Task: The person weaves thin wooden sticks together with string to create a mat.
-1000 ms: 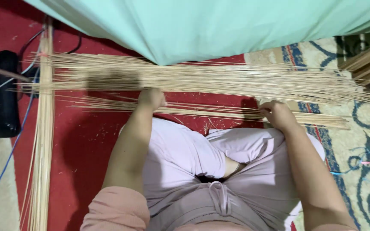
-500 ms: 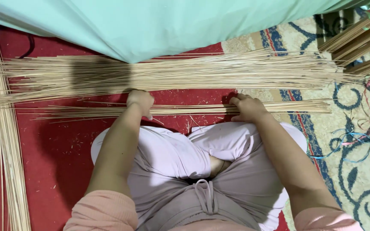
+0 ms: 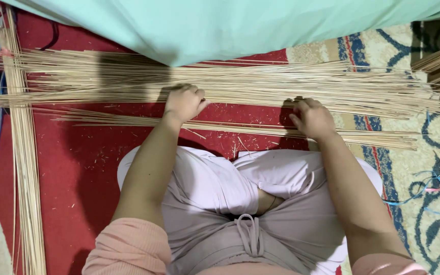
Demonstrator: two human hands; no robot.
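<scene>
A wide layer of thin bamboo sticks is spread crosswise on the red mat, just below the mint-green cloth, w/ a narrower bundle of sticks laid nearer the crossed legs. The L hand is pressed on the wide layer, fingers curled together on the sticks; the R hand is set between both groups, fingers bent close, touching sticks. Another stick bundle is laid lengthwise at left, a patterned rug at right.
</scene>
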